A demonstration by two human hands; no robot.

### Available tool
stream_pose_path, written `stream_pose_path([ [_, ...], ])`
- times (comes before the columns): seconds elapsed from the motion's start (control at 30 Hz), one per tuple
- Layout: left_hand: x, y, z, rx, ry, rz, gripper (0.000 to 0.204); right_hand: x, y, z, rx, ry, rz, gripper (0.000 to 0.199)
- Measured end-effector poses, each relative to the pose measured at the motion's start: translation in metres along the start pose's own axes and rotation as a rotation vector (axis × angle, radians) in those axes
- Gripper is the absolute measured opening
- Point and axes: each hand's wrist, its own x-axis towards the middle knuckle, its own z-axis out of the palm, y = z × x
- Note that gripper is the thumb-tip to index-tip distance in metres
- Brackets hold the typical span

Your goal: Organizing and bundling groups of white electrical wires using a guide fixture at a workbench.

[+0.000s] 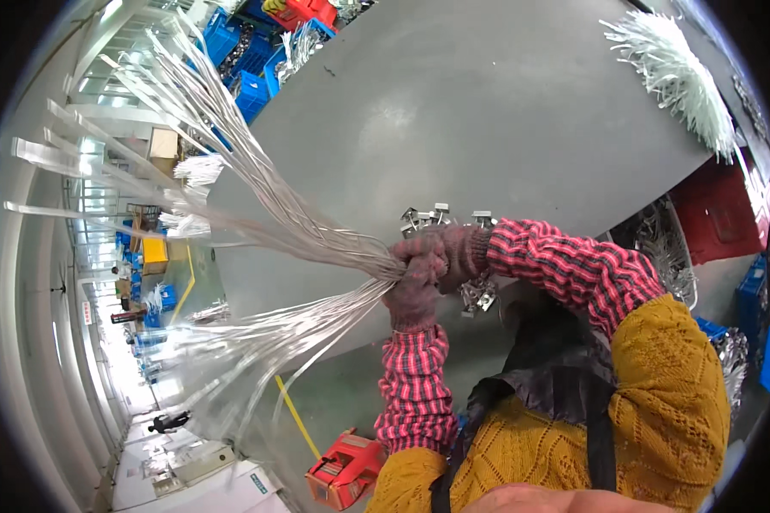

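Both my hands wear dark, worn gloves and grip one thick bundle of thin silvery-white cables (291, 201) above the grey table. My left hand (415, 295) is closed round the bundle from below. Just above and to the right, my right hand (458, 254) is closed on the same bundle, touching the left. From my fists the long strands fan out to the left in an upper and a lower spray, their far tips blurred. Small metal clip-like end pieces (436, 214) poke out beyond my right hand, and more metal ends (479, 297) hang below it.
A pile of white strands (680, 81) lies at the table's far right. Blue crates (252, 94) of parts stand beyond the table's far left edge. A red bin (717, 214) is at right, and a red crate (346, 468) sits on the floor. A distant person (169, 421) appears at left.
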Motion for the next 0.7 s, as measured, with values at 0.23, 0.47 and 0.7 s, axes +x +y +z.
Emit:
stream_pose_path([
  [0.23, -0.068, 0.037, 0.000, -0.255, -0.092, -0.178, 0.030, -0.055, -0.058, 0.086, -0.731, 0.676, -0.060, 0.083],
  [0.47, -0.147, -0.183, -0.091, 0.289, -0.070, -0.638, 0.019, -0.166, 0.003, 0.184, -0.371, 0.613, 0.447, 0.077],
  [0.7, -0.119, -0.128, -0.069, 0.421, 0.003, -0.620, 0.021, -0.207, 0.047, 0.220, 0.453, 0.381, 0.541, 0.062],
])
